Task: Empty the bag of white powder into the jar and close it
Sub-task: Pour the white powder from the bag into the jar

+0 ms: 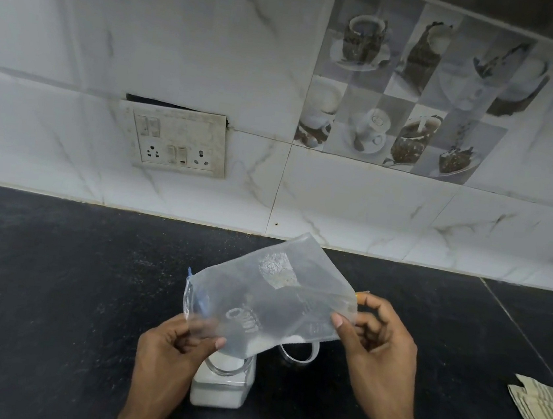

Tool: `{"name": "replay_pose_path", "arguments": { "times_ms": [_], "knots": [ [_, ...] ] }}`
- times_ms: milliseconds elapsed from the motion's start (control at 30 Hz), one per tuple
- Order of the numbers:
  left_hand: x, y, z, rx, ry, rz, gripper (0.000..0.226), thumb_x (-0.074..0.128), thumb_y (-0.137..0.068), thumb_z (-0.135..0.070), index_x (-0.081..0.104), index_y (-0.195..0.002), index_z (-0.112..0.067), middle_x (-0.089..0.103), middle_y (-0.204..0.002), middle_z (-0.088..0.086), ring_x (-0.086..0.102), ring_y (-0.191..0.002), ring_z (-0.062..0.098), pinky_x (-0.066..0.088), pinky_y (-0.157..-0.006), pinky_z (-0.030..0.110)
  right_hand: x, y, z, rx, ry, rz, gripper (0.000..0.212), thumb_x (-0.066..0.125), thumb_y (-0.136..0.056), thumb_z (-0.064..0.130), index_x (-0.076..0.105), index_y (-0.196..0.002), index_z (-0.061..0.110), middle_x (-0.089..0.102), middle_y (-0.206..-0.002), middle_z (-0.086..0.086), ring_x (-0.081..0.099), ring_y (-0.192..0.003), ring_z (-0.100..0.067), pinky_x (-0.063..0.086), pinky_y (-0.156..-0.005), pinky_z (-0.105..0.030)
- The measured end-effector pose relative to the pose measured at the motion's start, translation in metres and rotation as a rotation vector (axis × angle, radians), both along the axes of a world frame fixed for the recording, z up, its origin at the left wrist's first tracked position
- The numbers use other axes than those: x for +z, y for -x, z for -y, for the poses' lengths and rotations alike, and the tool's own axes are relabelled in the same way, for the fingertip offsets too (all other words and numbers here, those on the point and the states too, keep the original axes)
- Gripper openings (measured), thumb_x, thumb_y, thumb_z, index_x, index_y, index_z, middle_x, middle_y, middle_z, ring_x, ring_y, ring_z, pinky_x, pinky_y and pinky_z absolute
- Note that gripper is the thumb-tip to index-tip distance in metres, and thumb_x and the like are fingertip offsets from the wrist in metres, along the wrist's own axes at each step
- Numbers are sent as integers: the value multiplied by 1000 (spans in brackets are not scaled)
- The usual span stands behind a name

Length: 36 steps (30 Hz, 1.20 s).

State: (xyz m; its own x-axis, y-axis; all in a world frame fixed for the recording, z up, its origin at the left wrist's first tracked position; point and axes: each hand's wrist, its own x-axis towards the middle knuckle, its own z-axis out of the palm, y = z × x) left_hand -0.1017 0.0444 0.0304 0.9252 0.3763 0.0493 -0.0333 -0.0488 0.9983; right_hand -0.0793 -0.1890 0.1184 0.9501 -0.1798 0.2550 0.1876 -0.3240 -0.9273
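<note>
A clear plastic bag [268, 298] with a zip edge hangs tilted over the open jar [223, 380], its lowest corner at the jar's mouth. A little white powder lies in that corner. The square clear jar stands on the black counter and holds white powder. My left hand [177, 342] pinches the bag's lower left edge. My right hand [378, 334] pinches the bag's right edge. The jar's clear round lid [298, 353] lies on the counter just right of the jar, partly hidden behind the bag.
The black stone counter [52, 287] runs to a white tiled wall with a socket panel [176, 139]. A folded striped cloth [545, 412] lies at the right edge.
</note>
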Motion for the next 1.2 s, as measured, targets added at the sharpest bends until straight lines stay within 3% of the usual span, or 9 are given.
{"name": "replay_pose_path", "arguments": {
  "times_ms": [200, 367, 733, 900, 1033, 1200],
  "knots": [
    [4, 0, 1, -8, -3, 15, 29, 86, -64, 6, 80, -73, -21, 80, -80, -1, 76, -66, 14, 57, -64, 13, -1, 1, 1, -11, -4, 6, 31, 78, -81, 0, 68, -101, 22, 78, -73, 2, 70, -65, -5, 52, -66, -9],
    [4, 1, 1, -2, 2, 10, 27, 86, -64, 7, 79, -76, -17, 80, -81, -1, 76, -67, 16, 57, -63, 12, -1, 2, 1, -17, -16, 6, 31, 78, -81, 0, 68, -101, 21, 78, -73, 3, 70, -65, -6, 53, -66, -9],
    [11, 5, 4, -6, 20, 25, 46, 85, -64, 9, 79, -69, -36, 80, -82, -5, 74, -62, 8, 56, -61, 11, -3, 6, -2, -21, 8, 15, 30, 77, -82, 2, 68, -99, 25, 79, -77, 6, 72, -69, -8, 54, -68, -11],
    [12, 5, 5, -12, 22, 13, 33, 84, -64, 11, 78, -73, -21, 79, -76, -9, 73, -60, 3, 55, -59, 9, -2, 5, -2, -35, -15, 22, 31, 78, -82, 1, 68, -99, 25, 79, -77, 6, 72, -68, -8, 55, -68, -12],
    [11, 4, 5, -13, 28, 13, 32, 84, -65, 11, 77, -76, -18, 80, -77, -6, 74, -61, 5, 55, -60, 9, -1, 3, -2, -47, -25, 24, 32, 78, -81, 1, 68, -99, 25, 79, -76, 4, 71, -68, -8, 56, -68, -14],
    [14, 4, 5, -3, 22, 5, 44, 84, -64, 10, 80, -70, -34, 80, -78, -5, 74, -59, 5, 55, -60, 10, -3, 3, -3, -46, -24, 20, 29, 77, -82, 2, 68, -100, 23, 79, -77, 4, 73, -71, -14, 59, -71, -21]
  ]
}}
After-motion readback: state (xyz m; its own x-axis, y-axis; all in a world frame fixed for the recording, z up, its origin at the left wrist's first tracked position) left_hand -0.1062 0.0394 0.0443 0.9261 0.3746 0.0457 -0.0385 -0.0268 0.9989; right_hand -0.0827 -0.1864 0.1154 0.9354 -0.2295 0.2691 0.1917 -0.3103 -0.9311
